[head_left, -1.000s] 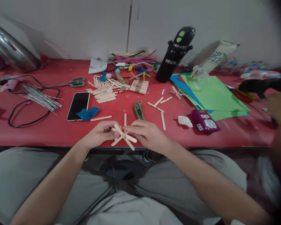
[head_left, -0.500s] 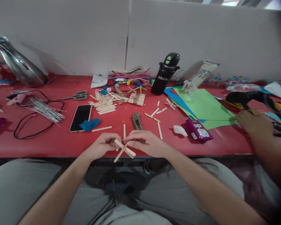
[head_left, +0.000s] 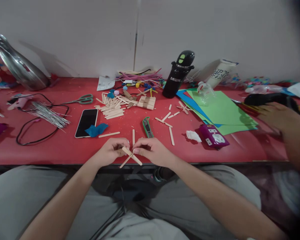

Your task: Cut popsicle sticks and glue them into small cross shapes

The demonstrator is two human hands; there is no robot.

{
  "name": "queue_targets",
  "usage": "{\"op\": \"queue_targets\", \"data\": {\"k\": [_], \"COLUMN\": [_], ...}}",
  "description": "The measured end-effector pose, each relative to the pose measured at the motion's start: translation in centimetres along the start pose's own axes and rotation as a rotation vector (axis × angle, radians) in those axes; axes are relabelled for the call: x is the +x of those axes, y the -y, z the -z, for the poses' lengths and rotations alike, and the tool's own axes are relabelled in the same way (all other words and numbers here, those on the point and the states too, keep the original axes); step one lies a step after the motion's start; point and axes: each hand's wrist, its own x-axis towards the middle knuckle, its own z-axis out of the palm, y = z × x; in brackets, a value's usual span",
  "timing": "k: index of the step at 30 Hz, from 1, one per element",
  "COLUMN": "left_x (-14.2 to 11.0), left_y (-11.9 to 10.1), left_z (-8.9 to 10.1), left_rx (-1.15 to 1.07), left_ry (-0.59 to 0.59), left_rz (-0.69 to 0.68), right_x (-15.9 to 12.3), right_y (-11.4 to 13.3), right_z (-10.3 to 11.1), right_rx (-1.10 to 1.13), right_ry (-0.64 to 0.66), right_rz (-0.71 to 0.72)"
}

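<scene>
Crossed wooden craft sticks (head_left: 135, 159) are held between both hands at the table's front edge. My left hand (head_left: 113, 151) is closed on the upper left end of the cross. From the other side, my right hand (head_left: 152, 151) pinches near the crossing point; its fingertips partly hide the joint. Just beyond the fingers a single craft stick (head_left: 133, 136) lies pointing away from me. A green utility knife (head_left: 147, 127) rests behind my right hand. Another loose stick (head_left: 109, 134) lies beyond my left hand, beside a blue scrap (head_left: 96, 130) and a phone (head_left: 87, 122).
A pile of craft sticks (head_left: 114, 106) lies mid-table. Scissors (head_left: 82, 99) and wires (head_left: 50, 114) are to the left. On the right are green paper (head_left: 220, 110), a purple power adapter (head_left: 213, 136) and a black bottle (head_left: 176, 76). Another person's hand (head_left: 277, 116) reaches in at far right.
The sticks have turned slightly in my fingers, and two overlapping ends now look closer together. At far right, the other person's hand has moved up and outward with a dark object. The view has shifted slightly.
</scene>
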Motion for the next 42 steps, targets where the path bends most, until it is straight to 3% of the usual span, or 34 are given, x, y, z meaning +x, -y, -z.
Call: {"op": "queue_targets", "data": {"k": [9,18,24,28,34,42], "left_x": [-0.1,-0.3,-0.3,-0.2,0.1,0.1], "left_y": [0.6,0.2,0.1,0.4,1.0,0.0], "left_z": [-0.1,-0.7,-0.6,-0.6,-0.9,-1.2], "left_rx": [0.044,0.171,0.107,-0.023,-0.187,0.035], "left_ry": [-0.049,-0.091,-0.063,-0.107,-0.229,-0.179], "left_rz": [-0.127,-0.13,-0.103,-0.024,0.038,-0.006], "right_x": [0.0,0.1,0.0,0.1,0.2,0.2], "right_y": [-0.6,-0.8,-1.0,-1.1,-0.8,-1.0], "right_z": [-0.3,-0.2,-0.3,-0.1,0.3,-0.6], "right_rx": [0.147,0.302,0.296,0.19,-0.099,-0.112], "right_ry": [-0.009,-0.038,-0.042,-0.079,-0.135,-0.182], "right_rz": [-0.059,-0.151,-0.149,-0.08,0.224,0.237]}}
